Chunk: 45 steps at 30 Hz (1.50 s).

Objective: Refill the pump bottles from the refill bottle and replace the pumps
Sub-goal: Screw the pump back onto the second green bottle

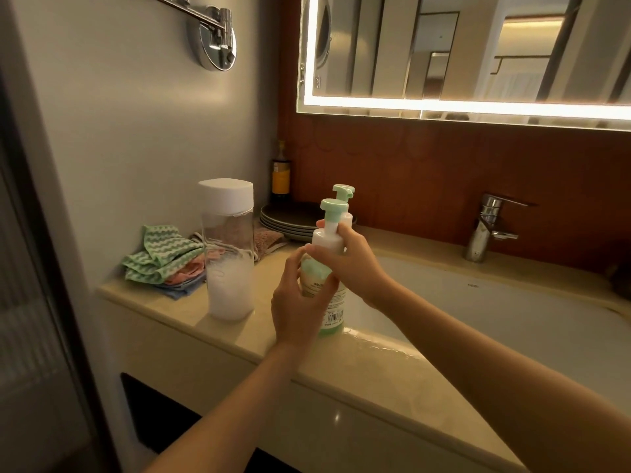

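My left hand (300, 302) holds the pump bottle (336, 312) round its middle, and my right hand (351, 264) grips the white collar (325, 238) under its pump (329, 208). The bottle stands on the bench (191, 322) in the middle of the frame, with the clear refill bottle (227, 250) just left of it.

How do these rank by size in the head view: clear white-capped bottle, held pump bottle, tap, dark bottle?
1. Clear bottle.
2. Held pump bottle, similar height but narrower.
3. Tap.
4. Dark bottle; it stands farther back, so true size is unsure.
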Tool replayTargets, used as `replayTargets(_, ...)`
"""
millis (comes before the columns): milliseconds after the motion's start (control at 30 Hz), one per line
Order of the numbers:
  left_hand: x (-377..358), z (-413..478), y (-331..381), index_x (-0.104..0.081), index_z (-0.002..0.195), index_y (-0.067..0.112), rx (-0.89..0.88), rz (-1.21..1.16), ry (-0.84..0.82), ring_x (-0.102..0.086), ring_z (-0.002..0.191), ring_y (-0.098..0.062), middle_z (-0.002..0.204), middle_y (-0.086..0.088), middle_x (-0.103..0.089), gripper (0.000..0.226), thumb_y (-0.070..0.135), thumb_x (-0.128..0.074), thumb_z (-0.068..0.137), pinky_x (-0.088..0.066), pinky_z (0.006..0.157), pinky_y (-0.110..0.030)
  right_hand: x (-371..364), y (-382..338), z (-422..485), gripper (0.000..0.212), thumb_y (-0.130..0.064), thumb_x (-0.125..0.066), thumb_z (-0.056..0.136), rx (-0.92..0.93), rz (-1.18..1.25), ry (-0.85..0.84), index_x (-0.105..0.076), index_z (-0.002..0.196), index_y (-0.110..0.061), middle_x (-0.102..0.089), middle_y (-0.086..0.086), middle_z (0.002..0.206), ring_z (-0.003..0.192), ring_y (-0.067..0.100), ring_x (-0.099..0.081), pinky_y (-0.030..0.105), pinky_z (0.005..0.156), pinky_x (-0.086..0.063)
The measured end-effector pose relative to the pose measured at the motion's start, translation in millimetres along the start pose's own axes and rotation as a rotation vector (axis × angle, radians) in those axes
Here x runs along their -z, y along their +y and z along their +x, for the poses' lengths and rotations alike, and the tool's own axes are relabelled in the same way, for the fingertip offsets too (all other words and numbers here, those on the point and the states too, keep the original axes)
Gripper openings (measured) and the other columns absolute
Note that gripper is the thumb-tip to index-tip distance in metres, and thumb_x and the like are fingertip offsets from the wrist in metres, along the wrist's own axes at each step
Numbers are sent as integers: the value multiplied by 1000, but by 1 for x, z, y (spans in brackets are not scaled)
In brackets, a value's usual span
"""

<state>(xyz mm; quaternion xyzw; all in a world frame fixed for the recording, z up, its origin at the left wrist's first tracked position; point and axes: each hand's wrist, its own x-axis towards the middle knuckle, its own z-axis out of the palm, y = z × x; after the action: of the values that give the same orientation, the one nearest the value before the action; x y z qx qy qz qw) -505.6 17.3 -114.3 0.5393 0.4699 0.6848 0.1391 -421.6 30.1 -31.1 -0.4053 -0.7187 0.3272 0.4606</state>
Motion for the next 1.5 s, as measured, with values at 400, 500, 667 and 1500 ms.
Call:
replayTargets(400,0,1,-3,-41,120,34,-41,6,-12,-50,93,13,111,20,-51,64,62,-58,65,-53,80,-25,3,1,-1,31,-30,-47,95,32,32,31,-48,120,-11,-56,4,112,102,15,-54,26,83,-46)
replayTargets(500,0,0,-2,-41,119,34,-39,-8,-11,-52,93,13,106,23,-52,63,61,-60,64,-54,79,-27,-2,10,-5,18,-30,-46,95,60,-22,74,-52,102,-15,-57,2,97,91,15,-56,25,75,-47)
replayTargets(667,1,0,0,-41,120,35,-43,-13,-16,-54,91,11,106,21,-53,64,58,-64,64,-54,78,-26,2,12,-8,40,-40,-67,80,142,-307,297,-52,108,-17,-56,-6,102,91,9,-54,18,71,-43)
replayTargets(1500,0,0,-2,-43,124,29,-54,21,-15,-54,100,-1,115,17,-50,65,52,-71,70,-54,86,-35,5,12,-12,32,-33,-41,97,161,-290,188,-59,116,-15,-63,5,110,103,20,-56,43,93,-46)
